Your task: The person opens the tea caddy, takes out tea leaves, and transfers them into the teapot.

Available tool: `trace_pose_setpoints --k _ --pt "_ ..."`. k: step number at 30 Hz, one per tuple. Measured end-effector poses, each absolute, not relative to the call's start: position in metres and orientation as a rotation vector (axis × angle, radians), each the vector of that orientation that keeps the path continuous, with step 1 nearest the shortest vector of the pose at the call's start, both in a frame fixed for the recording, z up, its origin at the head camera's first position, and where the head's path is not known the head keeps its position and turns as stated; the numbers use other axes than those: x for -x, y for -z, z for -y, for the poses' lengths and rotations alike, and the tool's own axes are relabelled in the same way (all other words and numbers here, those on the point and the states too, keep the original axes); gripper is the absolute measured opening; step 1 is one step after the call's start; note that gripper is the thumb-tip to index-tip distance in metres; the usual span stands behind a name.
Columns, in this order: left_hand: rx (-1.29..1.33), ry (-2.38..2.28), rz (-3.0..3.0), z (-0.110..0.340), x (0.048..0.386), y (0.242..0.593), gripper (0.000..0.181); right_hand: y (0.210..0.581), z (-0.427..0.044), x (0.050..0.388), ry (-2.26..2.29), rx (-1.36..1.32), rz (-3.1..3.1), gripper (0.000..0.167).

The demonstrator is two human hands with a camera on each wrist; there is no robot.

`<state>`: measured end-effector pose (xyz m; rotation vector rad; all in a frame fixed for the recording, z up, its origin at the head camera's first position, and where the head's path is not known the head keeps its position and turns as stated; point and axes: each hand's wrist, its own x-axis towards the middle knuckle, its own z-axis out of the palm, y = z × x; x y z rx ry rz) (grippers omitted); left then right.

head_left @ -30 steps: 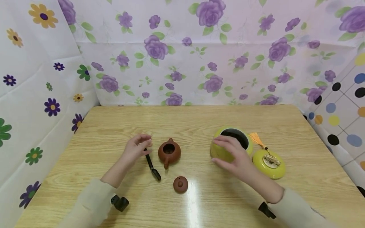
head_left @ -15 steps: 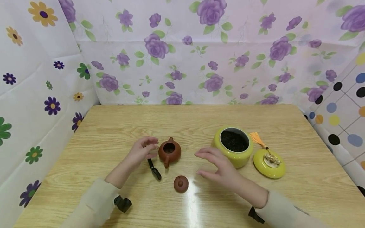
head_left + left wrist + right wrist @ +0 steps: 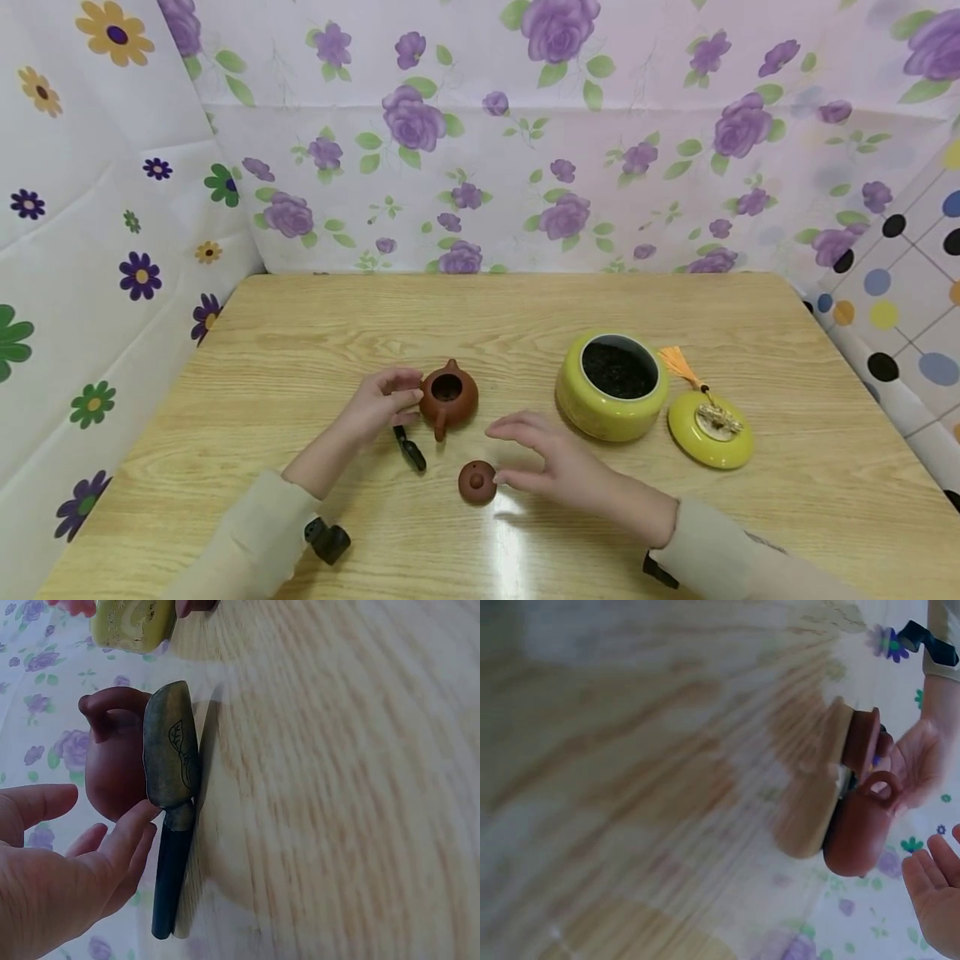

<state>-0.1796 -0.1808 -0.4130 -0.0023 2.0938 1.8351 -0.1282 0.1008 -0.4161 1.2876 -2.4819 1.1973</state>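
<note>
A brown clay teapot stands uncovered on the table, its handle toward me. My left hand is at its left side, fingers loosely bent; whether they touch it I cannot tell. Under that hand lies a tea scoop with a dark handle, partly hidden in the head view; its carved face shows in the left wrist view. The small round teapot lid lies in front of the teapot. Just right of it hovers my right hand, thumb and fingers spread, holding nothing.
A yellow jar, uncovered with dark contents, stands right of the teapot. Its yellow lid with an orange tassel lies beside it. Flowered cloth hangs behind the wooden table.
My right hand has moved left and toward me, from the yellow jar to beside the teapot lid. My left hand has moved right, from above the scoop's handle to the teapot's side.
</note>
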Motion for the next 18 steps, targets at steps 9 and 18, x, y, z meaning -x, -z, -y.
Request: trace_pose_setpoints --k 9,18 --pt "0.012 -1.831 -2.039 0.179 0.181 0.416 0.048 0.423 -0.09 0.133 -1.141 -1.462 2.575 0.04" --pt "0.036 -1.829 -2.033 0.18 0.181 0.417 0.05 0.425 -0.077 0.137 -1.065 -1.528 2.726 0.036"
